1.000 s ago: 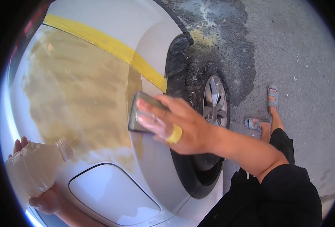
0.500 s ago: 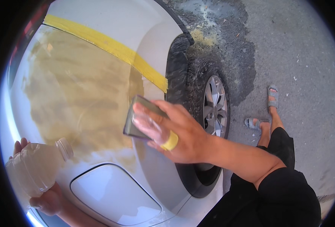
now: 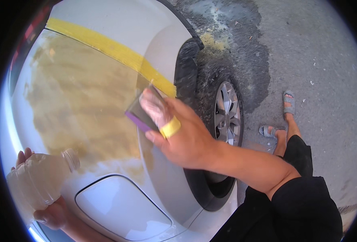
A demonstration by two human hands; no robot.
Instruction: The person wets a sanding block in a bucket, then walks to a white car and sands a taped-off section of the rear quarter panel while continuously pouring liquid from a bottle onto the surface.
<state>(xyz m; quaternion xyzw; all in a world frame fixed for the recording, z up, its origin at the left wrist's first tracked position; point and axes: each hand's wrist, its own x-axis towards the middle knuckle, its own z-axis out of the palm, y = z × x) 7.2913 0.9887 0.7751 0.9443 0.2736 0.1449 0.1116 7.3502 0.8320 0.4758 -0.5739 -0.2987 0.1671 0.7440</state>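
My right hand (image 3: pixel 184 137) grips a sanding block (image 3: pixel 135 117), dark on its upper face with a purple edge, against the white car panel near the wheel arch. Clear film covers some of that hand's fingers, bound with yellow tape (image 3: pixel 170 127). Beneath and left of the block spreads a large tan sanded patch (image 3: pixel 81 97) with wet-looking streaks. At the lower left, my left hand (image 3: pixel 54 214) is wrapped around a clear plastic bottle (image 3: pixel 37 181) of cloudy liquid, tilted with its mouth toward the patch. The block's underside is hidden.
Yellow masking tape (image 3: pixel 106 46) borders the patch on its far side. A closed fuel flap (image 3: pixel 122 205) lies below it. The wheel (image 3: pixel 228 113) is at the right, beside wet, stained pavement (image 3: pixel 243 64). My sandalled feet (image 3: pixel 289 103) stand further right.
My right hand has slid the sanding block slightly up and left and turned it, so its purple edge now shows. The left hand and bottle have barely moved.
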